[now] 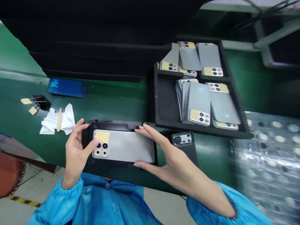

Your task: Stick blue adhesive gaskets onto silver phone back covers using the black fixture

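Green rubber bench mat covers the surface under both hands, with stacked black foam sheets along its far side. Tiled floor with yellow-and-black tape shows past the bench edge, below and left of the left hand. Black foam tray, up and right of the right hand, has two compartments, both holding stacks of silver-grey phone back covers with tan film on the camera ends. Clear bubble wrap sheet lies right of the right hand. Left of the left hand sit crumpled white wipes, a wooden stick and a black binder clip, with a blue phone-shaped plastic sheet farther up. Black phone-shaped part with a camera module sits just beyond the right wrist. Between the hands, a single silver-grey phone back cover lies flat in a black rectangular jig. Left hand is half open, thumb resting on the cover's camera end, no real grip. Right hand is spread wide, fingers along the cover's far and near edges, not closed on it.
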`<state>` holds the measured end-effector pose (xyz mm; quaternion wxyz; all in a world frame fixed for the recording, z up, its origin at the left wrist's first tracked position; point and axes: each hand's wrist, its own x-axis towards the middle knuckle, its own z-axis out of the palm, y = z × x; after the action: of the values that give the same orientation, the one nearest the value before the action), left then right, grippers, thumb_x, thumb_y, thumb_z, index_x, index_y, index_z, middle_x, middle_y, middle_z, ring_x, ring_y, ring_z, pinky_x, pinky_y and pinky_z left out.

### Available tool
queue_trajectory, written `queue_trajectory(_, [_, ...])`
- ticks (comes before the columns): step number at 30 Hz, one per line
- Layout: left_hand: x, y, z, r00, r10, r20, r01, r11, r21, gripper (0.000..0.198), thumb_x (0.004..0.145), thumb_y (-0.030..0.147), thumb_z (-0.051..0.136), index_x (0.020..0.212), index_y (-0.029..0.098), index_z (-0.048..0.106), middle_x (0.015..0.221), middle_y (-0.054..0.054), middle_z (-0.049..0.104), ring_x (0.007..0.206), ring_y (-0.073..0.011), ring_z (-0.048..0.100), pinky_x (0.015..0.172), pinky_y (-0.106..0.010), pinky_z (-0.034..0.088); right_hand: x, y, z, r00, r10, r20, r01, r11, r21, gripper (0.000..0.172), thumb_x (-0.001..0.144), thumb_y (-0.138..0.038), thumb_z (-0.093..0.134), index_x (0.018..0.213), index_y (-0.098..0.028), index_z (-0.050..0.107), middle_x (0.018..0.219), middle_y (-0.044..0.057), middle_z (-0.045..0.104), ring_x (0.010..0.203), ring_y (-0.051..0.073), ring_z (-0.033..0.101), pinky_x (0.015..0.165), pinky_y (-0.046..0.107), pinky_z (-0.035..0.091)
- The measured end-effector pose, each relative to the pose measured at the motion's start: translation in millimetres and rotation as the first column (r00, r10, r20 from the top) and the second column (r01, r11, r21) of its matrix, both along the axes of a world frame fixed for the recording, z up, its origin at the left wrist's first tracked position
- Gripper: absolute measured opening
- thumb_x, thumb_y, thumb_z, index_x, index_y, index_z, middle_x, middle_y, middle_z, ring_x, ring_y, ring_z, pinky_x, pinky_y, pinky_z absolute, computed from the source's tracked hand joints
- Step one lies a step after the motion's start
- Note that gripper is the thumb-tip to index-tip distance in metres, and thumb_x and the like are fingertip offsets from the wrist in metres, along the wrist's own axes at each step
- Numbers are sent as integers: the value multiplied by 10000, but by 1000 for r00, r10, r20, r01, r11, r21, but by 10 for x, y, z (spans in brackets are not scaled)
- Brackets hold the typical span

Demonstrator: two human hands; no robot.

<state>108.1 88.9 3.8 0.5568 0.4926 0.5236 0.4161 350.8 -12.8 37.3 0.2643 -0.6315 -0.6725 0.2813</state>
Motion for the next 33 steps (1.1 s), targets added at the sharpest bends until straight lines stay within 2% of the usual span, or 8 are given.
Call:
queue_trajectory(5, [10, 1, 4, 1000, -5, -17, 5, 1000, 27, 404, 729, 278, 880, 1097, 248, 716, 1528, -84, 563, 1504, -325, 420, 1257, -462, 350, -3, 1, 4, 1000, -9, 13, 10, 1000, -7, 1073, 882, -149, 769, 1640, -430, 64, 1573, 98, 537, 1418, 348, 534, 1124, 582, 493])
queue_trajectory(11, [-10, -15, -31, 1000, -16, -25, 17, 1000, 20, 413, 726, 282, 880, 1101, 243, 711, 1535, -89, 552, 1489, -324, 442, 1236, -455, 386, 4, -32, -3, 999, 2, 39, -1, 1000, -13, 1028, 906, -164, 740, 1646, -406, 69, 1596, 95, 510, 1439, 338, 510, 1169, 567, 455])
queue_trajectory(18, [-12, -4, -44, 999, -25, -25, 25, 1000, 7, 411, 731, 301, 870, 1099, 232, 700, 1545, -105, 536, 1469, -325, 471, 1204, -441, 430, 14, -28, -20, 998, 9, 68, -5, 998, -58, 994, 916, -176, 723, 1648, -388, 85, 1619, 90, 479, 1463, 355, 471, 1171, 565, 469])
queue_trajectory(25, [-9, -9, -42, 1000, -25, -8, 25, 1000, 5, 398, 737, 293, 862, 1096, 234, 701, 1534, -106, 544, 1444, -328, 500, 1188, -447, 446, 4, -24, -48, 999, -1, 55, 3, 999, -34, 945, 931, -197, 707, 1641, -396, 115, 1599, 93, 506, 1450, 368, 491, 1146, 595, 489])
queue_trajectory(31, [-59, 7, -23, 988, -146, -51, 147, 989, 9, 441, 749, 307, 859, 1163, 260, 712, 1597, -91, 471, 1481, -331, 447, 1243, -474, 360, -5, -35, -71, 998, -21, 51, 22, 1000, -18, 945, 920, -188, 717, 1639, -403, 142, 1581, 84, 531, 1445, 369, 495, 1124, 592, 517])
queue_trajectory(33, [-66, 18, -21, 988, -151, -42, 152, 988, 1, 437, 747, 308, 855, 1158, 255, 715, 1599, -95, 468, 1480, -334, 449, 1239, -474, 366, -6, -33, -73, 998, -20, 51, 21, 1000, -17, 950, 916, -178, 720, 1640, -399, 146, 1584, 82, 527, 1447, 365, 495, 1140, 586, 503])
